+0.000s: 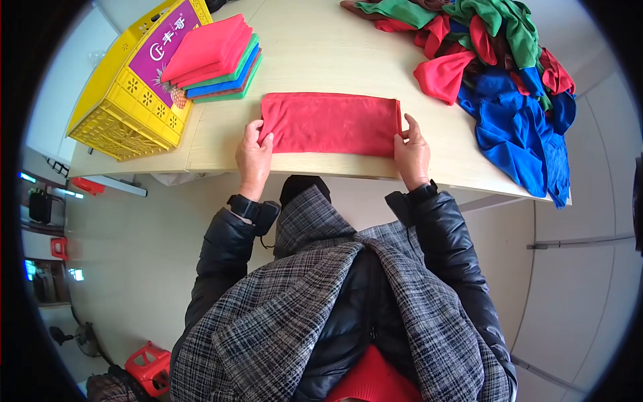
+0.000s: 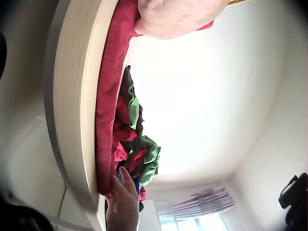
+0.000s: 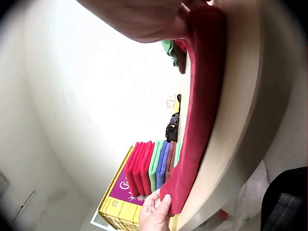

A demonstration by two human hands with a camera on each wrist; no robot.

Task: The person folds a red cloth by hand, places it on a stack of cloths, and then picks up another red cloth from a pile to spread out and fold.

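Note:
A red cloth (image 1: 328,124), folded into a long rectangle, lies flat along the front edge of the table. At its left end, my left hand (image 1: 254,161) pinches the edge between thumb and fingers, as the right wrist view also shows beside the cloth's near corner. My right hand (image 1: 412,154) holds the opposite end, thumb at the edge and index finger raised a little. In the left wrist view, the fingers (image 2: 117,187) of the right hand meet the cloth's far end; the rest of its grip is partly hidden.
A stack of folded cloths (image 1: 214,57) in red, green, blue and brown stands at the back left. Beside it is a yellow crate (image 1: 144,100) with a purple label. A loose heap of crumpled cloths (image 1: 502,74) covers the right side, with blue ones hanging over the table edge.

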